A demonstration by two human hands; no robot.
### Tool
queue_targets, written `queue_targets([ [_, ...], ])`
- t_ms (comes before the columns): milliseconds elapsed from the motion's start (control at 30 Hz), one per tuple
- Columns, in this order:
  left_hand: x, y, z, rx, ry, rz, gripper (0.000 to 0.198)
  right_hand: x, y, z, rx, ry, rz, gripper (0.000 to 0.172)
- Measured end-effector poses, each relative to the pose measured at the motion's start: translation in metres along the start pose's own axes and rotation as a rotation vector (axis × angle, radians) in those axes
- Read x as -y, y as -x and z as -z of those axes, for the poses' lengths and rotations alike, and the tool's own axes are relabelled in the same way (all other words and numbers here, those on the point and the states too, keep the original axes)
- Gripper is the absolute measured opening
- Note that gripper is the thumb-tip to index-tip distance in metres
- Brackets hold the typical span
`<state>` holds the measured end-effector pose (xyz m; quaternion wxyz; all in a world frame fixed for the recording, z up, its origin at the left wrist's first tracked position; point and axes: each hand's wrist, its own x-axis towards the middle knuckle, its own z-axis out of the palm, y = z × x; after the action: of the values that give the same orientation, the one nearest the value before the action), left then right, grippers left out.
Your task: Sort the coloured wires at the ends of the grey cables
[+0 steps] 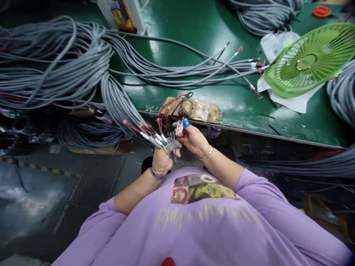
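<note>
My left hand (pixel 162 159) is closed around the end of a grey cable (pixel 172 146), whose thin coloured wires (pixel 174 137) fan out at the top. Close beside it, my right hand (pixel 195 141) is pinched at these wires, with a blue cover (pixel 186 122) on one digit. Something pale pink (pixel 179 128) shows at its fingertips; whether it is a held piece or a finger wrapping I cannot tell. Left of my hands, several grey cable ends (pixel 151 137) with white bands and bare-tipped red and blue wires lie bunched together.
A large grey cable bundle (pixel 55 66) covers the left of the green table (pixel 177 48). A taped wooden block (pixel 203 111) with red and black leads sits at the table's front edge. At right are a green fan (pixel 306 62), another cable coil (pixel 266 14) and orange-handled scissors (pixel 321 11).
</note>
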<state>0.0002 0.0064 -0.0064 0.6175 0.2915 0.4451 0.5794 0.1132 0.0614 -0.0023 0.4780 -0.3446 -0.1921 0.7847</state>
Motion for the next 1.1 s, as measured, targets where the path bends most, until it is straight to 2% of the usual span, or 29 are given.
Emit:
queue_targets([
  [133, 0.001, 0.001, 0.002, 0.024, 0.006, -0.002, 0.018, 0.000, 0.000, 0.004, 0.032, -0.033, -0.075, 0.045],
  [333, 0.000, 0.010, 0.007, 0.017, -0.021, 0.015, 0.016, 0.005, 0.001, 0.006, 0.008, -0.048, -0.134, 0.041],
  [467, -0.006, 0.016, 0.005, 0.022, -0.007, 0.003, 0.018, 0.008, 0.003, 0.006, 0.024, 0.008, -0.083, 0.034],
  [600, -0.009, 0.016, -0.001, -0.026, -0.006, -0.004, 0.018, 0.008, 0.006, 0.007, 0.059, 0.068, -0.036, 0.031],
  [967, -0.004, 0.008, -0.011, -0.067, -0.035, 0.000, 0.022, 0.005, -0.005, 0.002, 0.051, 0.020, -0.058, 0.049],
  [1100, -0.004, 0.008, -0.008, -0.046, -0.024, -0.005, 0.018, -0.003, -0.007, 0.004, -0.024, 0.096, 0.028, 0.056],
])
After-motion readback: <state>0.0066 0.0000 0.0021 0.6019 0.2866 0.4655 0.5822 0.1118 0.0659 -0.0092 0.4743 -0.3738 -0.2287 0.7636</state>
